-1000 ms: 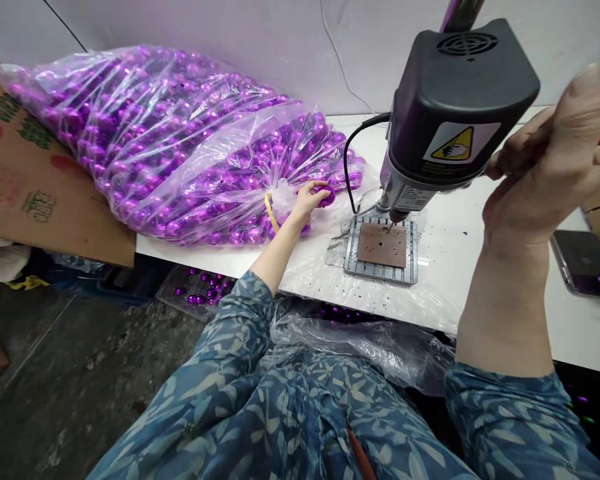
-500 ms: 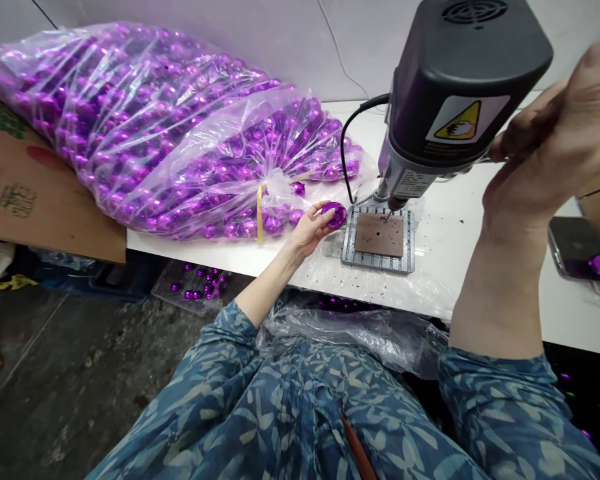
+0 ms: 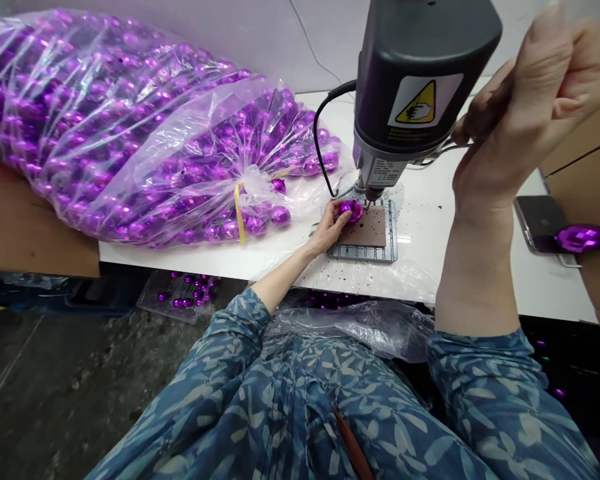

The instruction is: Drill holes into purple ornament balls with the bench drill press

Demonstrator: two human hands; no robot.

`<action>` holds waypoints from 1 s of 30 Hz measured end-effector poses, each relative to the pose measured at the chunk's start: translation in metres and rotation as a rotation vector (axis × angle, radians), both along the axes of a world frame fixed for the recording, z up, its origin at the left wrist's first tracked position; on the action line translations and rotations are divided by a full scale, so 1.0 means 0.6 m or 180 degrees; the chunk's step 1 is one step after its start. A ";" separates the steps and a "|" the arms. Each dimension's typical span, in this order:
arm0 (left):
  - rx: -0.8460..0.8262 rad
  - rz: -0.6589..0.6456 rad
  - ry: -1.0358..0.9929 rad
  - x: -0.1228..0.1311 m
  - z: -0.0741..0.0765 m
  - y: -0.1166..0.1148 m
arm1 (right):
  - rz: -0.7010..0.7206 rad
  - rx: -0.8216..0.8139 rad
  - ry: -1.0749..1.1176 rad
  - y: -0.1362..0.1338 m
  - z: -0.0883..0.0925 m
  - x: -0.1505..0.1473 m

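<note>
My left hand [image 3: 330, 227] pinches a shiny purple ball [image 3: 351, 210] and holds it on the brown pad [image 3: 373, 235] of the metal base plate [image 3: 365, 252], right under the drill bit. Above it hangs the dark grey bench drill head [image 3: 420, 80] with a yellow warning sticker. My right hand [image 3: 520, 113] is raised beside the drill, fingers wrapped round its lever, of which only a thin bit shows. A big clear plastic bag [image 3: 130, 133] stuffed with purple balls lies on the white table [image 3: 430, 280] to the left.
A phone [image 3: 537, 223] with another purple ball [image 3: 580, 238] by it lies at the table's right edge. Cardboard boxes stand at far left and right. A clear tray of small purple balls [image 3: 180, 297] sits on the floor below. A plastic bag [image 3: 360, 327] rests on my lap.
My left hand drew a purple ball from the bag's mouth and carried it right onto the pad under the drill. My right hand stayed on the lever.
</note>
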State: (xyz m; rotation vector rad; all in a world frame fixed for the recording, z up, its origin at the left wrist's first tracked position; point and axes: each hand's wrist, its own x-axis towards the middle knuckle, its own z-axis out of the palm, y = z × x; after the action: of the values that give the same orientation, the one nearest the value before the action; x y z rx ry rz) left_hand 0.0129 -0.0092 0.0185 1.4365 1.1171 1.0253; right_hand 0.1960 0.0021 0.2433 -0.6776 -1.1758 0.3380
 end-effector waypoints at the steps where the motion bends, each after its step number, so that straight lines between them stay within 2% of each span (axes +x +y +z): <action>1: 0.0035 -0.0019 0.0042 0.002 0.000 0.000 | -0.0009 0.0020 -0.0017 0.000 0.000 0.000; 9: 0.0522 0.0058 0.0684 0.013 -0.006 0.012 | -0.0160 0.0021 -0.0173 0.001 -0.004 0.000; 13: 0.0660 -0.0016 0.0862 0.012 -0.011 0.014 | -0.0100 0.0018 -0.0159 -0.002 -0.002 -0.001; 18: 0.0661 -0.0264 0.1163 0.006 -0.004 0.001 | -0.0138 0.0025 -0.0159 -0.001 -0.002 -0.001; 23: 0.0722 -0.0366 0.1140 0.005 0.000 -0.012 | -0.0008 0.0066 -0.0129 -0.005 -0.001 0.000; 30: 0.0727 -0.0341 0.1171 0.014 -0.008 -0.010 | -0.0004 0.0008 -0.0079 -0.007 0.001 -0.003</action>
State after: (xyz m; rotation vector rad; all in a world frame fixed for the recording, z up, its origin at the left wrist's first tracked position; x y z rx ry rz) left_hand 0.0215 -0.0154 0.0135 1.9036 1.1931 0.8534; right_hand 0.1939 -0.0020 0.2439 -0.6821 -1.1992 0.3278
